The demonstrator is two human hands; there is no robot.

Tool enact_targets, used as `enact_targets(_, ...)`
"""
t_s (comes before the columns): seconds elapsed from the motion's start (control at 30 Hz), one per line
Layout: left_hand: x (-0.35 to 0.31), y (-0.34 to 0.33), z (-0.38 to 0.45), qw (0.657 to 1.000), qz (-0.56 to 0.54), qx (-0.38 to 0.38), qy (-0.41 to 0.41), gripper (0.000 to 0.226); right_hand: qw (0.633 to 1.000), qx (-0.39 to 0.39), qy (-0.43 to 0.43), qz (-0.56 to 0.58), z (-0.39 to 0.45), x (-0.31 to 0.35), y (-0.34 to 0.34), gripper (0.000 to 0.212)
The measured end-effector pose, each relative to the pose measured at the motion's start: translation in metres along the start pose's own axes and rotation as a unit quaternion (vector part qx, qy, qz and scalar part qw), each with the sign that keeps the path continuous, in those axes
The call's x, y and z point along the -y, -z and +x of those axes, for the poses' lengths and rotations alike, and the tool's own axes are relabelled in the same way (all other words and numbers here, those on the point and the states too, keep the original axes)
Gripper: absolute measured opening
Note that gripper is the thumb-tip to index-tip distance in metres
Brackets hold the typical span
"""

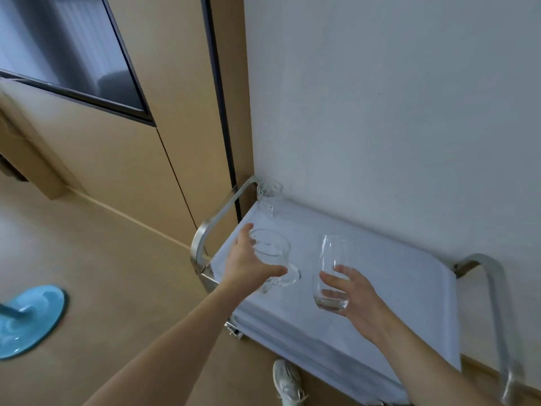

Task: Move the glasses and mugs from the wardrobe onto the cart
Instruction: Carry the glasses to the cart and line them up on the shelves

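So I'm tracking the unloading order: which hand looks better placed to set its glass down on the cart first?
Probably the left. The left hand holds the glass mug upright over the cart top, near the glass in the far corner. The right hand holds its tumbler tilted, so it needs righting.

Both bare forearms reach forward from the lower edge of the view. The left hand (248, 266) is turned with the palm toward the right; its thumb lies along the near side of a clear glass mug with a handle (273, 259) and its fingers curl round the far side. The right hand (355, 300) is a little nearer to the body, palm toward the left, and its fingers wrap the lower part of a tall clear drinking glass (330, 273).
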State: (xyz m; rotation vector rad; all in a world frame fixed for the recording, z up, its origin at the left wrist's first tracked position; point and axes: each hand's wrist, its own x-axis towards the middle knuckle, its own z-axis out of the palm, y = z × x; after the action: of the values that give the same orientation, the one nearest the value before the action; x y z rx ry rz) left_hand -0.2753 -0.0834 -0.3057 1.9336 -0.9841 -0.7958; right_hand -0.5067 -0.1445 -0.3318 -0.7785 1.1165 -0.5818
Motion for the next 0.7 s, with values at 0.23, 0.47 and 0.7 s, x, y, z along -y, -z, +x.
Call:
enact_targets(0.23, -0.003, -0.030, 0.073, 0.992, 0.111, 0.060, -0.029, 0.110, 1.000, 0.000, 0.007, -0.003, 0.075, 0.028, 0.011, 0.090)
enact_targets(0.47, -0.009, -0.069, 0.149, 0.959, 0.252, 0.120, -0.049, 0.113, 1.000, -0.001, -0.012, 0.008, 0.150, 0.054, 0.028, 0.087)
enact_targets(0.7, -0.014, -0.102, 0.213, 0.895, 0.378, 0.213, -0.105, 0.125, 0.999, -0.024, -0.036, 0.012, 0.196, 0.057, 0.043, 0.097)
